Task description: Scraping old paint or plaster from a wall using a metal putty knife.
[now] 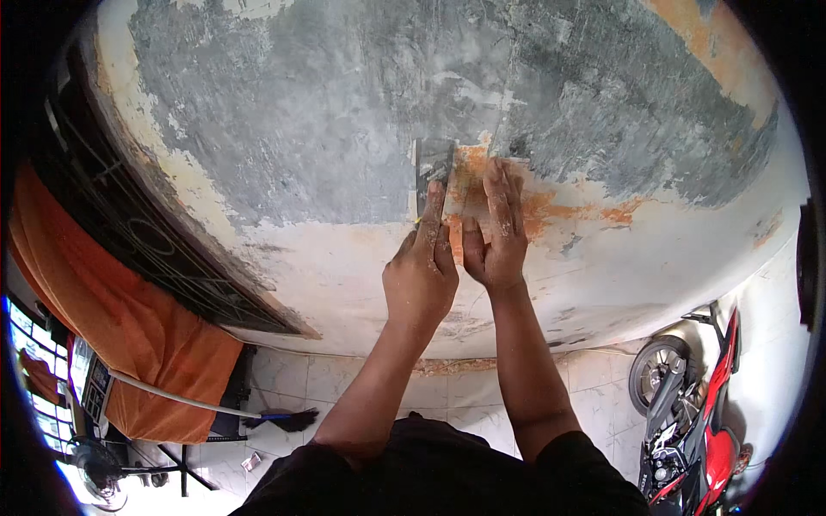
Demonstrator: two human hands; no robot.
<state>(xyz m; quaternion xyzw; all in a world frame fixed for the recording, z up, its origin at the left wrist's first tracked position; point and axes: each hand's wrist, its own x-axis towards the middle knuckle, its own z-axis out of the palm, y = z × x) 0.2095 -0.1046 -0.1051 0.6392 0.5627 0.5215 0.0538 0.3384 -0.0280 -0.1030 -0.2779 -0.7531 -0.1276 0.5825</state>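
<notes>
A wall stands before me, its upper part bare grey plaster [310,129] and its lower part off-white paint [335,258]. My left hand [421,280] grips a flat scraper with a dark blade [433,161], the index finger stretched along it. The blade lies against the wall at the ragged paint edge; its handle is mostly hidden in my hand. Just right of it, a patch of exposed orange [471,158] shows. My right hand [505,248] reaches up to the wall over that patch, fingers extended, thumb apart, with nothing visible in it.
Left is a dark opening with a metal grille [151,235], beside an orange cloth [161,335] over something. A broom [284,419] and a fan [97,467] are lower left. A red and black motorcycle [700,413] stands right on the tiled floor [277,374].
</notes>
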